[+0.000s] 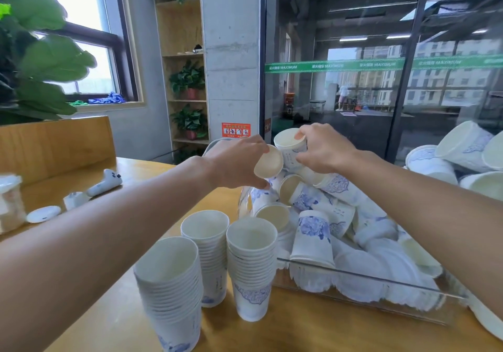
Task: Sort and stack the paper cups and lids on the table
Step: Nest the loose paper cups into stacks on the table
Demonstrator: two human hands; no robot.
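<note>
- So far, closest to us, we have three tall stacks of cups (pixel 204 264) standing on the table (pixel 299 324). That part looks done.
- Next comes the clear bin (pixel 381 278), still full of loose cups (pixel 313 232) and flat white lids (pixel 362 275). We think lots of sorting is left.
- Over the bin, our left hand (pixel 234 161) curls around one cup (pixel 269 164), and our right hand (pixel 324 147) pinches another cup (pixel 290 143) by its rim.
- Far right, more cups (pixel 449 155) sit in a heap.

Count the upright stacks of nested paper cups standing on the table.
3: nearest stack at front left, middle stack behind it, right stack beside the clear bin. Others may be out of frame.
</note>
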